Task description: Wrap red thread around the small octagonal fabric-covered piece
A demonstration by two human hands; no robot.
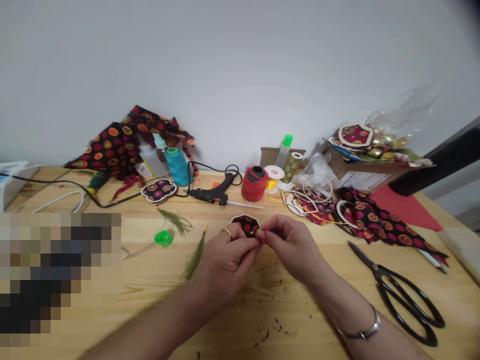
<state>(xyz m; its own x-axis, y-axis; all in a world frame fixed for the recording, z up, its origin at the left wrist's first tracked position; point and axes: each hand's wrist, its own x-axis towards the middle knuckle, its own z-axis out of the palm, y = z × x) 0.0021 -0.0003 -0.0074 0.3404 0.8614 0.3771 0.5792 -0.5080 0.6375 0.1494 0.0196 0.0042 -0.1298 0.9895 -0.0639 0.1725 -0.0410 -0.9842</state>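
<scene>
In the middle of the head view, both hands meet over the wooden table. My left hand (234,250), with a ring on one finger, is closed on a small dark patterned fabric pendant (245,222) with a pale wooden rim. The fingers cover its lower part. My right hand (290,242) pinches a red cord (265,236) at the pendant's near edge. Whether the cord passes through the pendant I cannot tell. Left of the hands lie a green tassel (195,256) and a flower-shaped fabric pendant (159,190) with its own tassel.
Black scissors (399,295) lie at the right. A black glue gun (215,192), a red thread spool (255,184) and a teal thread cone (177,166) stand behind the hands. A green cap (163,238) sits at left. Patterned fabric and a cardboard box (369,175) occupy the back right.
</scene>
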